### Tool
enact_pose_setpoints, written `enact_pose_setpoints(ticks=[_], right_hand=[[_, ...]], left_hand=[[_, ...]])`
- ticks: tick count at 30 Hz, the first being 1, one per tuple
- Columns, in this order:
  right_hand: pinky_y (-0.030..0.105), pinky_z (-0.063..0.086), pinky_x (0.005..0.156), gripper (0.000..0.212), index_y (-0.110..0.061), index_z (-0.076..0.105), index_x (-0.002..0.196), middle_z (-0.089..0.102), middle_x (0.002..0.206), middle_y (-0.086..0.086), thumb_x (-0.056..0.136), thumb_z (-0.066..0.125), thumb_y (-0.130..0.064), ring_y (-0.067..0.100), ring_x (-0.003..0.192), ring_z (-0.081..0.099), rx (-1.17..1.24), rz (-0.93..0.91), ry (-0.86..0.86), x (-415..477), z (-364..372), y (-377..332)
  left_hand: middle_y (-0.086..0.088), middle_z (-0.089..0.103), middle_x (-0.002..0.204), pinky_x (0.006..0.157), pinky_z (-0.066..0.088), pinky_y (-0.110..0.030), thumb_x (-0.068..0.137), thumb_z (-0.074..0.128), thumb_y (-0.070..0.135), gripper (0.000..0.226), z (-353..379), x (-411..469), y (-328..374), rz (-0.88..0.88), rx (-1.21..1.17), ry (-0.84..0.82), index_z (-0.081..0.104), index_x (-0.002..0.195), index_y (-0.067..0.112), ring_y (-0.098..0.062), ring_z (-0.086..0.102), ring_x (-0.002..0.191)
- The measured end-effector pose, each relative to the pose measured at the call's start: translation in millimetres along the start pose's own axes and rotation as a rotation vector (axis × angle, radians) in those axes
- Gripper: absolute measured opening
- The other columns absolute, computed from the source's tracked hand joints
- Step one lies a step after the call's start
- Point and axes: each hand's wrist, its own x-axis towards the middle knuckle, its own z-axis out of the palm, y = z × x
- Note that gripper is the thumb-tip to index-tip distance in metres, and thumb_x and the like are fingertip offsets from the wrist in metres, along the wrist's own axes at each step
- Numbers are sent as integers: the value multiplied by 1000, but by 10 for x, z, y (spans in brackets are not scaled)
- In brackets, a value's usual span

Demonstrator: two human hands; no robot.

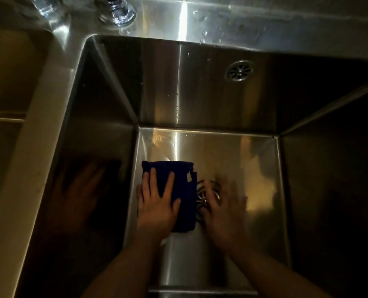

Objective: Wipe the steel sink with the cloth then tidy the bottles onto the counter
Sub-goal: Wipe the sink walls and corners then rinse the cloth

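A deep steel sink (232, 151) fills the view. On its floor, at the left, lies a folded dark blue cloth (185, 190). My left hand (157, 203) presses flat on the cloth with its fingers spread. My right hand (223, 209) is blurred, fingers spread, just right of the cloth and partly over the floor drain (204, 194); it holds nothing. No bottles are in view.
An overflow grille (239, 70) sits high on the back wall. Tap bases (117, 11) stand on the steel ledge behind the sink. A second basin (9, 67) lies to the left, past a pale dividing rim (39, 117).
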Motion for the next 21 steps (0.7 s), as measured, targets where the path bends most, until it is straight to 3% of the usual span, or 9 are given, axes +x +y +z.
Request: enact_pose_setpoints(ticks=[2, 5, 8, 12, 16, 21], right_hand=[[56, -8, 113, 73, -42, -23, 144, -43, 147, 4, 95, 32, -53, 29, 137, -35, -31, 166, -16, -75, -6, 431], [58, 5, 115, 75, -39, -22, 146, -34, 153, 10, 95, 29, -56, 34, 142, -25, -29, 285, -80, -170, -35, 821], [55, 11, 115, 72, -39, -25, 144, -26, 156, 9, 96, 25, -58, 33, 145, -16, -30, 275, -134, -265, -56, 918], [53, 7, 116, 71, -37, -25, 144, -30, 155, 9, 97, 25, -57, 32, 144, -22, -8, 274, -176, -243, -98, 886], [52, 4, 116, 72, -40, -25, 143, -33, 154, 6, 96, 27, -59, 29, 143, -25, 11, 273, -186, -237, -111, 919], [51, 5, 115, 72, -39, -26, 143, -31, 155, 9, 96, 24, -59, 32, 144, -20, -20, 270, -172, -249, -87, 924]], left_hand=[[-9, -49, 143, 117, -8, -51, 93, 23, 61, 78, 202, -36, -109, 6, 86, -139, -36, 139, 37, -30, -41, 134], [-9, -54, 138, 116, -11, -53, 91, 18, 66, 79, 275, 33, -170, 6, 126, -164, -43, 132, 37, -30, -46, 130], [-7, -56, 136, 115, -13, -52, 90, 18, 67, 79, 205, 216, -165, -12, 145, -173, -45, 129, 40, -28, -47, 129], [-6, -54, 137, 115, -15, -53, 92, 25, 64, 78, -18, 738, -88, -86, 114, -204, -39, 131, 43, -28, -46, 128], [-12, -39, 150, 113, -14, -54, 93, 29, 61, 77, -197, 1254, 6, -109, 82, -126, -25, 143, 40, -34, -34, 138], [-18, -28, 154, 113, -3, -62, 96, 30, 54, 73, -97, 1280, 127, -97, 89, 8, -15, 149, 32, -41, -23, 141]])
